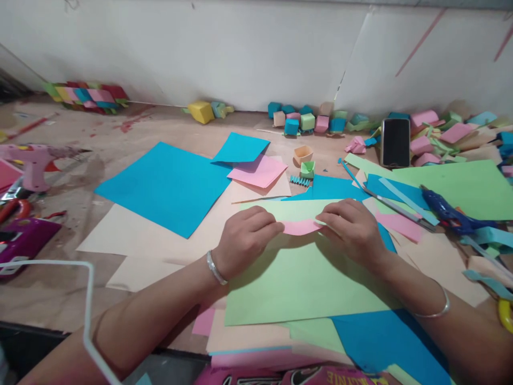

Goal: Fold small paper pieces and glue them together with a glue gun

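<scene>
A narrow pink paper strip point(301, 228) is stretched between my two hands, above a large light green sheet point(304, 283). My left hand point(250, 238) pinches its left end between thumb and fingers. At the other end, my right hand point(352, 230) grips the strip the same way. The strip bows slightly downward in the middle. Beyond it stand a small open peach paper box point(303, 155) and a small green paper box point(308, 169), beside a curled teal paper piece point(300, 181).
Blue sheets point(168, 187) and folded pink paper point(260, 171) lie left of centre. Small paper cubes point(307, 122) line the wall. On the right are a phone point(395, 143), a blue glue gun point(452, 211) and paper scraps. A pink glue gun point(36, 166) lies far left, near a white cable point(88, 299).
</scene>
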Action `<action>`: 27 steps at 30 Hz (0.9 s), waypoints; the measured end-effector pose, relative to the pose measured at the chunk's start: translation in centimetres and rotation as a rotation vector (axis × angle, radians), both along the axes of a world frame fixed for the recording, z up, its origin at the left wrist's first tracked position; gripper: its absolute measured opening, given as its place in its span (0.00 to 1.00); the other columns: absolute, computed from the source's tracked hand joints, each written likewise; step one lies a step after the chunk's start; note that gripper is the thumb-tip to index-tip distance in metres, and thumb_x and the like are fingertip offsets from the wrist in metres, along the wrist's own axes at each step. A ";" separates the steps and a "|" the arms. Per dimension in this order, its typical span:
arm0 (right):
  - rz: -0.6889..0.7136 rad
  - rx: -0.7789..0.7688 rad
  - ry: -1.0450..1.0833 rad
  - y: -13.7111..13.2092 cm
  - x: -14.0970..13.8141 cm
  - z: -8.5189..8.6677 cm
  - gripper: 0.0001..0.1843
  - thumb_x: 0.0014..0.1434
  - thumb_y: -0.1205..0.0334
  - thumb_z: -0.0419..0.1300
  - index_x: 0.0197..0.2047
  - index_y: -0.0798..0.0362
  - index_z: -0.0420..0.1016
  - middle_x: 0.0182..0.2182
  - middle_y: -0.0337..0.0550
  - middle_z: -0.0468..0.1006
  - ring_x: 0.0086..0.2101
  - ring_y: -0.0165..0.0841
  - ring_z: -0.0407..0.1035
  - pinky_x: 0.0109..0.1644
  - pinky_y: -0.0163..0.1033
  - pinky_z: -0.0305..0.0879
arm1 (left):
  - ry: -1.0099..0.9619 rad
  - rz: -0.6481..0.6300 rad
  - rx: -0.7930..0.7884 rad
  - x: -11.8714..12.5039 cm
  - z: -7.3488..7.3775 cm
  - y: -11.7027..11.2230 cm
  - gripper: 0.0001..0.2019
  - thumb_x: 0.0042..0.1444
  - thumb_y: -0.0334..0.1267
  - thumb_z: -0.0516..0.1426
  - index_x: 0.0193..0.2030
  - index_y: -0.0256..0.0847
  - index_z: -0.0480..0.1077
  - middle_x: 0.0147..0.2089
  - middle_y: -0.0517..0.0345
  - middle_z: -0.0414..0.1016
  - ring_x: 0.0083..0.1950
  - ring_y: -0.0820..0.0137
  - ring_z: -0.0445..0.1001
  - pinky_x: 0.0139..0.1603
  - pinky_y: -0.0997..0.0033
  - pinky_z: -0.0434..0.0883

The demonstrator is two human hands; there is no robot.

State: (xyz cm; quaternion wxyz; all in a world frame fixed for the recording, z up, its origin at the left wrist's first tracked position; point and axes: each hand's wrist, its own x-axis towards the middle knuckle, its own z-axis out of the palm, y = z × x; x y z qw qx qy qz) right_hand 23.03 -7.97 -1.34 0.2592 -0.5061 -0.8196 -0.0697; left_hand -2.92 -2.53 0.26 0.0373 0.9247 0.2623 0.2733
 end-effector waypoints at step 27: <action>0.258 -0.196 -0.257 0.1 -0.3 0.6 0.14 0.63 0.74 0.51 0.32 0.55 0.76 0.30 0.46 0.76 0.31 0.32 0.65 0.34 0.38 0.51 | 0.628 -0.031 -0.209 1.2 2.1 -2.3 0.09 0.62 0.37 0.56 0.33 0.35 0.72 0.34 0.52 0.71 0.37 0.62 0.70 0.32 0.65 0.64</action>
